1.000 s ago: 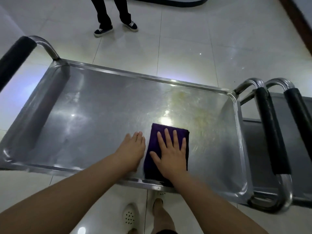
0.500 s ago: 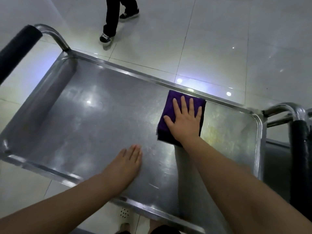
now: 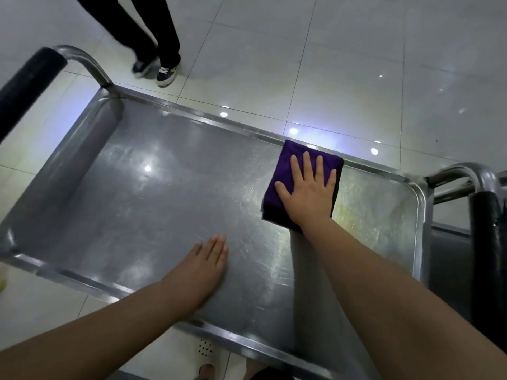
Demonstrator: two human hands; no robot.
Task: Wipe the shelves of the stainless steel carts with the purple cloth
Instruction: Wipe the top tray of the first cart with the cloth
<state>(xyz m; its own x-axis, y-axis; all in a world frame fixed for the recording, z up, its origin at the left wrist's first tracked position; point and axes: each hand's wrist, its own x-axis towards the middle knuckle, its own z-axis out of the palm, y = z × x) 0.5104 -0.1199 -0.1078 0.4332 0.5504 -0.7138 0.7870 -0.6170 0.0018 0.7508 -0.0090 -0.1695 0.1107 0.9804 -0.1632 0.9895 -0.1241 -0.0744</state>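
Note:
The stainless steel cart's top shelf (image 3: 153, 204) fills the middle of the view, scratched and shiny, with yellowish stains at its right end. A folded purple cloth (image 3: 277, 171) lies against the shelf's far rim, right of centre. My right hand (image 3: 308, 193) presses flat on the cloth with fingers spread and straight. My left hand (image 3: 204, 264) rests flat on the bare steel nearer the front rim, fingers together, holding nothing.
Black-padded handles stand at the cart's left end (image 3: 27, 83) and right end (image 3: 485, 223), where a second cart (image 3: 450, 259) adjoins. A person's legs and shoes (image 3: 159, 69) are on the tiled floor beyond the far rim. My own feet (image 3: 205, 363) show below.
My right hand has pushed the cloth from the front rim across to the far rim. My left hand stayed flat near the front. The person beyond the cart has stepped closer.

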